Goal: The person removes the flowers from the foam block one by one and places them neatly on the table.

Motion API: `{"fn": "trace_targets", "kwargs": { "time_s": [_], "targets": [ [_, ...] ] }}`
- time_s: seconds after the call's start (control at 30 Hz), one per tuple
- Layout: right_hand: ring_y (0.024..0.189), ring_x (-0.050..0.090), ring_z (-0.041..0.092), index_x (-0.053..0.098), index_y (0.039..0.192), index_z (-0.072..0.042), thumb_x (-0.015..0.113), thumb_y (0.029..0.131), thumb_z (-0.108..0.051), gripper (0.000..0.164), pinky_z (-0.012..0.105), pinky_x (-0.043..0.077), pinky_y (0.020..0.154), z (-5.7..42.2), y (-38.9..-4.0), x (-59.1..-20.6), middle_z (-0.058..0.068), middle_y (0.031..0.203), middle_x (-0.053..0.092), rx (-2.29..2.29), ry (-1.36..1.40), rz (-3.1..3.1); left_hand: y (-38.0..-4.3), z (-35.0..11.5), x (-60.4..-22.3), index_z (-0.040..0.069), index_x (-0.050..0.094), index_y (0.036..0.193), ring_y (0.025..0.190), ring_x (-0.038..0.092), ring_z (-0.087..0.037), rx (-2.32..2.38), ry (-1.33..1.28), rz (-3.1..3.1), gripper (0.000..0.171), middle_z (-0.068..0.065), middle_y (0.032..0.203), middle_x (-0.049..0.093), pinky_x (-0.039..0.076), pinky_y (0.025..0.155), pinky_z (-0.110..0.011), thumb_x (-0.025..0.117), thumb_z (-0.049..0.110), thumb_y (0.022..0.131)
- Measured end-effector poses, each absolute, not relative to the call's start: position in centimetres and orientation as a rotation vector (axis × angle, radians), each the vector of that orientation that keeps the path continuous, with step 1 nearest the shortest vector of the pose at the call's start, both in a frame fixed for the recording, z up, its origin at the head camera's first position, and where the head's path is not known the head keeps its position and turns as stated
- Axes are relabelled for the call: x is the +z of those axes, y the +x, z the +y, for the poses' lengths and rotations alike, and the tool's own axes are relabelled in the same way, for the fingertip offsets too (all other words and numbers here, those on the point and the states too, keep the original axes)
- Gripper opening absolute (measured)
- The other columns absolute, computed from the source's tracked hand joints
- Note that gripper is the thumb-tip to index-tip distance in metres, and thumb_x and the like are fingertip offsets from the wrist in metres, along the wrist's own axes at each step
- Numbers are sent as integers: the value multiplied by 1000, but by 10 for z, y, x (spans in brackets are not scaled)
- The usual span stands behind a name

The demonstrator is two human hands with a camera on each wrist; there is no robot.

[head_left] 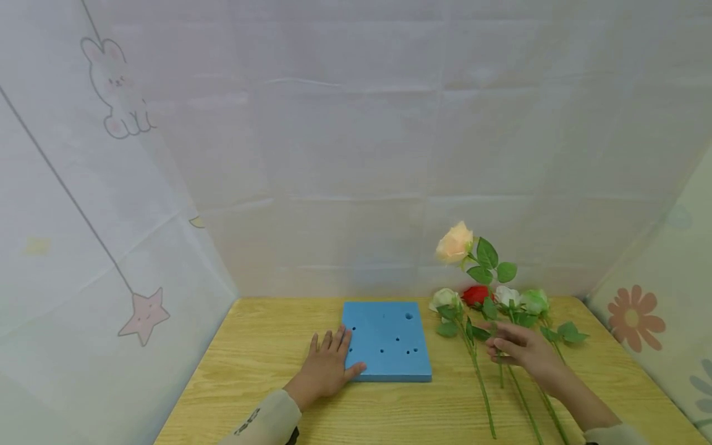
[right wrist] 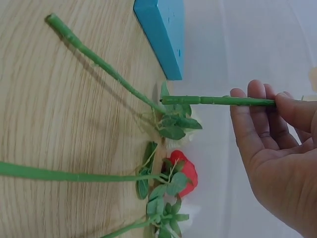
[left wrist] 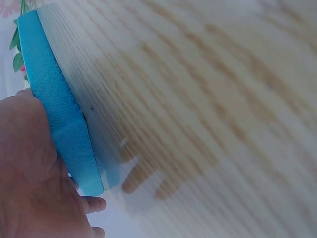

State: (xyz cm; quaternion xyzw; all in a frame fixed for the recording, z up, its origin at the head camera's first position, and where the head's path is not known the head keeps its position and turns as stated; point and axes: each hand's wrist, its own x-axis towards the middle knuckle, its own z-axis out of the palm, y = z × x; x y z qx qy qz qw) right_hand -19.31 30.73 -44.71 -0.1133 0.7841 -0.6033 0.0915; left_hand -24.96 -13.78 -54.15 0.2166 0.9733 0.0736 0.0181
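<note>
My left hand point(head_left: 326, 369) lies flat at the left edge of a blue foam block point(head_left: 384, 334), fingers straight and thumb over its near corner. Several small holes dot the block's top. In my right hand point(head_left: 528, 353) is a peach-coloured artificial rose point(head_left: 455, 242), pinched by its stem between thumb and fingers. The flower stands upright above the other roses, and its green stem point(right wrist: 213, 100) points down, its cut end raised over the table in the right wrist view.
Right of the block, a cream rose point(head_left: 445, 299), a red rose point(head_left: 475, 295), a white rose point(head_left: 508, 295) and a pale green rose point(head_left: 536, 301) lie on the wooden table point(head_left: 261, 334), stems toward me. A pale cloth backdrop point(head_left: 334, 154) hangs behind and along both sides.
</note>
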Motion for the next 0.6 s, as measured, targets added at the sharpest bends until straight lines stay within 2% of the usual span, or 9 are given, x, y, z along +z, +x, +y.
{"fn": "trace_targets", "kwargs": {
  "time_s": [0.13,0.27,0.37,0.47,0.6],
  "targets": [
    [103,70,18,30,153,13,57,105,-20,64,43,56,93,316,-191,-446,12,117,67,-1772,-306,2334,-247,-136,-536,9,21,163,150,23,-46,249,677,3013,93,-15,168,17,13,116,-70,28,76,98],
    [105,70,21,26,153,16,58,105,-19,68,42,57,92,324,-188,-447,17,126,64,-1741,-291,2358,-246,-136,-534,10,20,163,151,23,-46,255,676,3000,92,-15,169,16,13,117,-69,29,75,99],
    [106,70,24,24,153,16,58,105,-20,70,43,57,91,331,-187,-447,15,129,63,-1727,-278,2360,-246,-136,-535,11,19,164,151,22,-45,249,679,2995,92,-14,169,15,12,117,-69,29,75,99],
    [103,69,25,24,154,14,57,105,-24,70,42,58,89,337,-188,-448,12,121,66,-1705,-258,2340,-247,-137,-535,11,18,164,151,22,-45,243,672,2995,92,-13,169,15,12,117,-69,28,75,99],
    [103,68,24,24,156,11,56,106,-26,69,41,57,88,347,-188,-449,11,119,67,-1682,-246,2301,-247,-136,-535,12,17,164,151,21,-44,247,664,2998,93,-13,169,14,12,118,-68,25,77,98]
  ]
}}
